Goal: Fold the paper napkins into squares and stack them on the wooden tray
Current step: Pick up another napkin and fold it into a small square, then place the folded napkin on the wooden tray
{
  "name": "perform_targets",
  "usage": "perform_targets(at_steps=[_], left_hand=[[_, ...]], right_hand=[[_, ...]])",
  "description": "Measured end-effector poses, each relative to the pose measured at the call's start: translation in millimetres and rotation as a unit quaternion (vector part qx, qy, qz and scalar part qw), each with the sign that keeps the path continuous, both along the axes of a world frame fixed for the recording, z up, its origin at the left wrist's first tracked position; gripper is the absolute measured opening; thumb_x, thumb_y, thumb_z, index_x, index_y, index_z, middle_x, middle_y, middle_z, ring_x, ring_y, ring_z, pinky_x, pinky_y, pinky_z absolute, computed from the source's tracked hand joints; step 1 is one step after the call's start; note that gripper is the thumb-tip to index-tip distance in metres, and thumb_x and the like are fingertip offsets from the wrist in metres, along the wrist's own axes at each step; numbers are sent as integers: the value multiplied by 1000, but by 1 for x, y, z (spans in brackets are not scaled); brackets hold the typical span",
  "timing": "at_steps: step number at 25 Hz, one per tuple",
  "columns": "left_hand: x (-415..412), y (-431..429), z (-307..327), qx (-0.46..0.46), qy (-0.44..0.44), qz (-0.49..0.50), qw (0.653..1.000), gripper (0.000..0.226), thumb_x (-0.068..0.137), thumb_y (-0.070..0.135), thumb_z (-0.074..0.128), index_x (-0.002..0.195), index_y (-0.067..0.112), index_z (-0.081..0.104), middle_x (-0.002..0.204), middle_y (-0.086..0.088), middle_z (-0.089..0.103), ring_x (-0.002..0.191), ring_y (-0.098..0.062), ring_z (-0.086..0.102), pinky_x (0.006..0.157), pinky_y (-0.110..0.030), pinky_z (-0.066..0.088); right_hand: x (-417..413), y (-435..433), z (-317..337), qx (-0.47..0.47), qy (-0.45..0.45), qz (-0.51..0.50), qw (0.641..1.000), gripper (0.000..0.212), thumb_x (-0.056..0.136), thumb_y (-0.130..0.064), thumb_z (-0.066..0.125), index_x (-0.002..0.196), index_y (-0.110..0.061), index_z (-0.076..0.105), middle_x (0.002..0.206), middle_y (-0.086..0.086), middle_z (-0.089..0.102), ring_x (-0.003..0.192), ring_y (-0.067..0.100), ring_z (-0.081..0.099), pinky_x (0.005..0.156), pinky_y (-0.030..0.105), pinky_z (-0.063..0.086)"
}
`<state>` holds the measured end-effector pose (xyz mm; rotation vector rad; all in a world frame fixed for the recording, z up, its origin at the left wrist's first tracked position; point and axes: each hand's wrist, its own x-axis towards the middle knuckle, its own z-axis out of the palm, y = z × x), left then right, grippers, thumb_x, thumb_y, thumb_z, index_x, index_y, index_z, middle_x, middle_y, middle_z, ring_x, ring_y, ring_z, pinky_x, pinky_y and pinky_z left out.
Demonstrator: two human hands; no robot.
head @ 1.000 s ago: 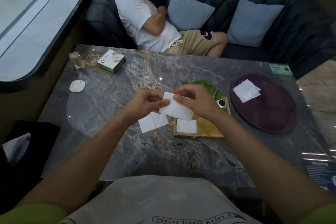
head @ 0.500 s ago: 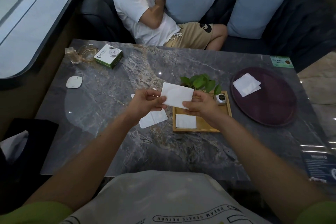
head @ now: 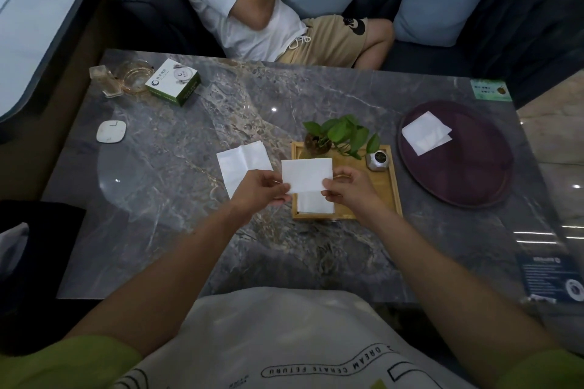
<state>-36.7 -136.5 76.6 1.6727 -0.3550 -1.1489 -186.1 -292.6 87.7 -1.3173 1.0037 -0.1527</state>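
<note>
Both hands hold one folded white napkin [head: 306,174] in the air over the near left part of the wooden tray [head: 383,181]. My left hand [head: 259,190] pinches its lower left corner and my right hand [head: 348,187] pinches its lower right corner. Beneath it, a folded square napkin [head: 316,206] lies on the tray's near left corner, partly hidden. To the left of the tray, an unfolded creased napkin [head: 242,162] lies flat on the marble table [head: 177,199].
A small potted plant [head: 335,135] and a silver ornament [head: 377,160] stand at the tray's far side. A round purple tray [head: 471,167] at the right carries loose napkins [head: 425,132]. A green-white box [head: 173,81], glass ashtray [head: 132,76] and white coaster [head: 111,131] sit far left. A person [head: 271,9] reclines on the sofa beyond.
The napkin has been turned from a tilted hold to flat and squared between both hands, and shifted right over the wooden tray. My view has tipped downward.
</note>
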Motion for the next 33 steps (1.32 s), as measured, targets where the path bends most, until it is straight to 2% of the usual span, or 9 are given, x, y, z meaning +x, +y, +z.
perform_targets(at_steps=[4, 7, 13, 16, 18, 22, 25, 28, 33], left_hand=[[-8, -8, -18, 37, 1, 4, 999, 8, 84, 9, 74, 90, 11, 69, 85, -13, 75, 74, -19, 74, 68, -26, 60], [-14, -15, -32, 77, 1, 16, 997, 10, 80, 11, 78, 84, 10, 69, 86, -15, 74, 74, -22, 74, 72, -32, 61], [-29, -32, -54, 154, 3, 32, 988, 22, 78, 12, 80, 93, 0, 70, 88, -17, 73, 72, -22, 73, 70, -32, 62], [-30, -36, -61, 173, 5, 34, 984, 17, 79, 11, 79, 88, 3, 69, 91, -17, 72, 78, -25, 73, 74, -37, 62], [-28, -40, -67, 188, -2, 38, 981, 17, 78, 12, 80, 88, 4, 68, 90, -17, 72, 78, -27, 73, 74, -38, 62], [-26, -49, -73, 210, -22, 25, 977, 15, 78, 15, 81, 80, 12, 66, 86, -12, 73, 70, -19, 73, 72, -33, 62], [-28, -51, -79, 228, -44, 1, 973, 16, 78, 16, 81, 76, 16, 65, 84, -9, 73, 67, -15, 71, 64, -26, 59], [-28, -51, -85, 246, -68, -18, 967, 18, 76, 17, 81, 72, 19, 64, 81, -5, 71, 69, -13, 67, 57, -18, 49], [-28, -53, -90, 244, -90, -31, 965, 16, 76, 15, 81, 74, 17, 65, 81, -8, 73, 75, -20, 70, 76, -32, 57]], right_hand=[[-6, -7, -25, -3, 41, -21, 999, 12, 86, 0, 67, 86, -10, 61, 78, 10, 67, 65, 19, 67, 59, 24, 57], [-9, -13, -40, -3, 70, -37, 997, 14, 84, 0, 68, 82, -12, 62, 75, 10, 68, 60, 16, 67, 57, 23, 57], [-13, -24, -70, -14, 130, -22, 991, 17, 81, 4, 68, 80, -12, 61, 84, 19, 65, 60, 19, 66, 54, 29, 57], [-16, -27, -83, -29, 173, -6, 984, 18, 78, -3, 73, 88, -15, 63, 95, 15, 69, 82, 28, 69, 73, 42, 60], [-15, -31, -88, -48, 209, 13, 977, 21, 76, -7, 75, 89, -17, 62, 94, 9, 68, 90, 29, 68, 81, 46, 58], [-16, -33, -93, -80, 245, 37, 965, 25, 74, -10, 78, 78, -24, 58, 80, 0, 64, 85, 24, 65, 80, 41, 56], [-18, -33, -98, -90, 255, 48, 962, 22, 75, -11, 79, 86, -15, 60, 83, 3, 64, 84, 21, 62, 76, 33, 52], [-15, -33, -102, -95, 261, 59, 959, 24, 76, -12, 78, 93, -12, 61, 87, 5, 64, 81, 18, 60, 74, 29, 48], [-12, -37, -104, -98, 270, 77, 955, 23, 77, -13, 77, 95, -12, 62, 83, 4, 64, 83, 21, 63, 76, 33, 51]])
